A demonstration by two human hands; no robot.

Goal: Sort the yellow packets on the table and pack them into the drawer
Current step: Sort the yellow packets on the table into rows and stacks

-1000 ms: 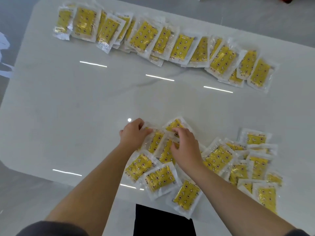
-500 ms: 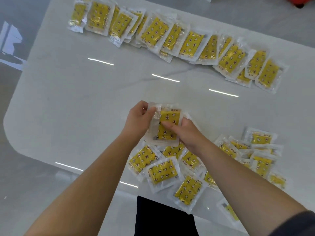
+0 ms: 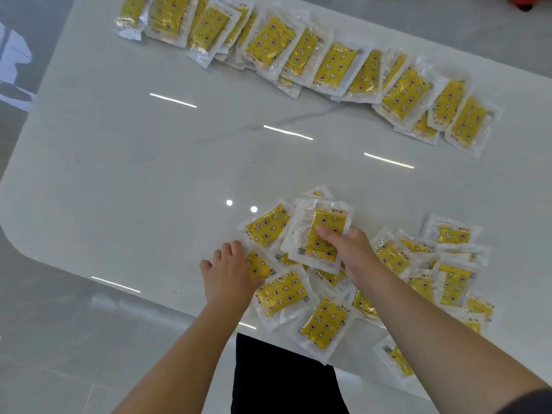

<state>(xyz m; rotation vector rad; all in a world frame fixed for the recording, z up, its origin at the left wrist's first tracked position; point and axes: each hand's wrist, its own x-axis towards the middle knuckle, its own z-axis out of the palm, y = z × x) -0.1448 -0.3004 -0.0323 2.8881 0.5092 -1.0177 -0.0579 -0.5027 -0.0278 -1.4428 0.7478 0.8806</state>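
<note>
Some crinkly rectangular packets [image 3: 319, 234] pinched in right hand [image 3: 352, 252]; left hand [image 3: 228, 273] spread on loose packet [image 3: 259, 265].

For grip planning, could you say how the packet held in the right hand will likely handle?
The packet probably flexes: its clear wrapper crinkles. Likely light, as the right hand alone holds it. Glossy film may slip.

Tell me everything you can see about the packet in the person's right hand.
The packet is a clear plastic pouch with a yellow pad inside printed with stars, moons and flowers. The right hand pinches its right side, thumb on top, holding it tilted over the near pile. It may be several stacked.
</note>
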